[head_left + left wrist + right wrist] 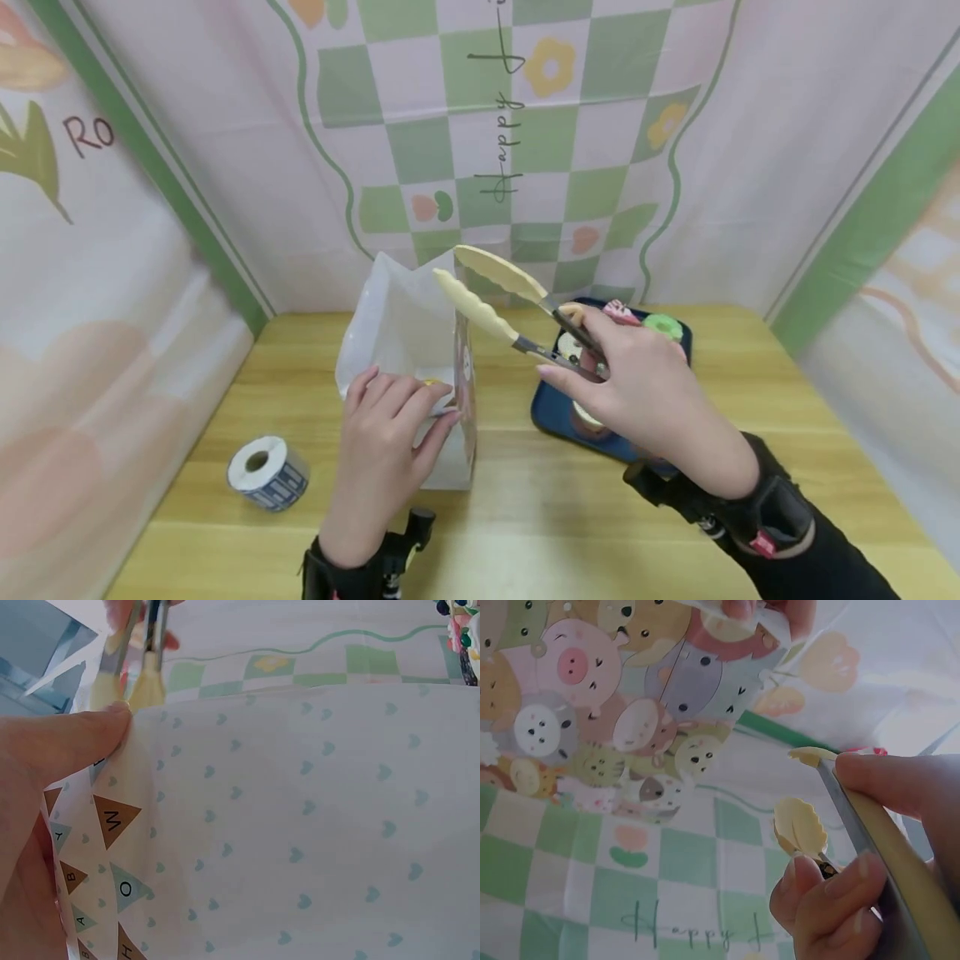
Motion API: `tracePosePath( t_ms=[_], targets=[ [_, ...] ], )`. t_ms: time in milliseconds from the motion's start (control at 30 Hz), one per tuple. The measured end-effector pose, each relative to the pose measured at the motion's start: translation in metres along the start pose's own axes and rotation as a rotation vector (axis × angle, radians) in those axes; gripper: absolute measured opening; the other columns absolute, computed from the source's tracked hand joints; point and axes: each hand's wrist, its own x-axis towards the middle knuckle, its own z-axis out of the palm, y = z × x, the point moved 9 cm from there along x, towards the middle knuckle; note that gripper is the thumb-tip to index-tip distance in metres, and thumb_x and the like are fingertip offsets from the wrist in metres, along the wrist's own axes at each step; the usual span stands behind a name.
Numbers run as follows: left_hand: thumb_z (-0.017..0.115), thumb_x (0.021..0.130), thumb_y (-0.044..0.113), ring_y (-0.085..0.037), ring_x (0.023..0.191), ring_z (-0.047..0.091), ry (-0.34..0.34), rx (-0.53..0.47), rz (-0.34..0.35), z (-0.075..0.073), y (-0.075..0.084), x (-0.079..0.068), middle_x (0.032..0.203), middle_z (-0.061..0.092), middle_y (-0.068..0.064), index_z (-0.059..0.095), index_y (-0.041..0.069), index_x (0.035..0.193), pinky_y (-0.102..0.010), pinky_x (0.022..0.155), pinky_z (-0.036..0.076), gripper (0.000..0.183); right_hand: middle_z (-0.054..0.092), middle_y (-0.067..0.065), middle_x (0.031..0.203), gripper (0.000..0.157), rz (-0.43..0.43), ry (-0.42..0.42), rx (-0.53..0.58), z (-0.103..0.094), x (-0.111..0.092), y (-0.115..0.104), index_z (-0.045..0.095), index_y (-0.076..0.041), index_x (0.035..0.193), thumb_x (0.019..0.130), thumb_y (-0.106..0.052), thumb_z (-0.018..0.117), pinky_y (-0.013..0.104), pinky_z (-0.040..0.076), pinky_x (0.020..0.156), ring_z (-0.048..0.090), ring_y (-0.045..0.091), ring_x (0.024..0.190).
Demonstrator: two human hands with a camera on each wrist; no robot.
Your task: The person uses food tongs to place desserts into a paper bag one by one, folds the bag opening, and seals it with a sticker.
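In the head view a white paper bag (397, 325) stands with its mouth spread wide. My left hand (382, 450) pinches its near rim between thumb and fingers. Hearts and lettered pennants cover one face of the bag (292, 825) in the left wrist view; cartoon animals fill another side of the bag (570, 742) in the right wrist view. My right hand (656, 383) grips a pair of tongs (480, 310) with cream-coloured tips. The tips are apart with nothing between them, beside the bag's upper right edge. Something small and yellow (432, 382) shows inside the bag, mostly hidden.
Partly under my right hand, a dark blue tray (551, 417) carries several toy-like pastries, among them a green ring doughnut (663, 326) and a pink piece (621, 312). A roll of labels (281, 486) stands at the left of the wooden table (517, 533). Printed cloth (480, 125) hangs behind.
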Motion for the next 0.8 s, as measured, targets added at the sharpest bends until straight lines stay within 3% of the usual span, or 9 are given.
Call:
tracePosePath(
  t_ms=[100,233,567,800],
  targets=[
    [0.078,0.08,0.028,-0.021,0.084,0.059,0.005,-0.002,0.001,0.0,0.0,0.001,0.085,0.067,0.001,0.071,0.015,0.098,-0.051,0.102,0.036,0.023,0.054,-0.01,0.068,0.038,0.007,0.028,0.005,-0.004,-0.004,0.011,0.059,-0.013,0.098,0.08,-0.042,0.078,0.022,0.036,0.053,0.041,0.002,0.053],
    [0.077,0.081,0.029,-0.021,0.085,0.059,-0.005,-0.001,-0.002,0.0,-0.001,0.001,0.086,0.067,0.001,0.071,0.015,0.099,-0.051,0.104,0.035,0.023,0.05,-0.006,0.066,0.04,0.069,-0.001,0.013,-0.004,-0.011,0.03,0.051,-0.015,0.086,0.081,-0.045,0.076,0.022,0.034,0.052,0.039,0.006,0.053],
    [0.076,0.082,0.03,-0.021,0.085,0.058,-0.004,0.002,-0.003,-0.001,0.0,-0.002,0.085,0.066,0.001,0.071,0.015,0.098,-0.052,0.102,0.035,0.022,0.043,0.002,0.063,0.052,0.321,-0.164,-0.012,0.006,-0.035,0.083,0.049,-0.01,0.097,0.087,-0.059,0.063,0.027,0.03,0.047,0.041,0.015,0.05],
    [0.076,0.082,0.03,-0.02,0.085,0.059,-0.019,-0.003,-0.006,0.001,0.0,-0.002,0.086,0.067,0.002,0.072,0.016,0.099,-0.051,0.103,0.035,0.023,0.048,0.006,0.068,0.061,0.418,-0.229,-0.053,0.009,-0.051,0.112,0.049,-0.007,0.103,0.087,-0.066,0.058,0.03,0.032,0.053,0.048,0.021,0.058]
  ],
)
